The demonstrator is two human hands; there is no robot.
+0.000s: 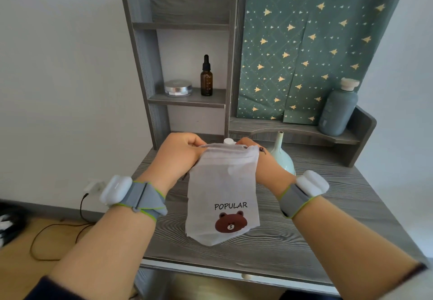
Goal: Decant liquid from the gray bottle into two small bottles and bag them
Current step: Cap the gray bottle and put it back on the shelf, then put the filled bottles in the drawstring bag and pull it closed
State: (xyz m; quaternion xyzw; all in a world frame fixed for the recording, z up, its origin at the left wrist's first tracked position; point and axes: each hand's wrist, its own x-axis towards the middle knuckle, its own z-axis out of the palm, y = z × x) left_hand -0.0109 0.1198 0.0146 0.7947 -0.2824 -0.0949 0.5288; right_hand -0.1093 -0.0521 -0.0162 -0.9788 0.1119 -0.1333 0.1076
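Observation:
A white drawstring bag (222, 194) printed with "POPULAR" and a brown bear hangs above the desk, its bottom edge touching the desktop. My left hand (180, 154) pinches the left side of the bag's mouth. My right hand (262, 161) grips the right side, mostly hidden behind the bag. A white cap of a small bottle (229, 141) shows just behind the bag's mouth. The gray bottle (338, 110) with a cream cap stands on the raised ledge at the right. A pale green funnel (282, 154) sits upside down on the desk behind my right hand.
The grey wooden desk (328, 217) has a shelf unit at the back holding an amber dropper bottle (206, 77) and a round silver tin (178, 87). Green star-patterned paper (304, 42) covers the wall. A cable runs along the floor at the left.

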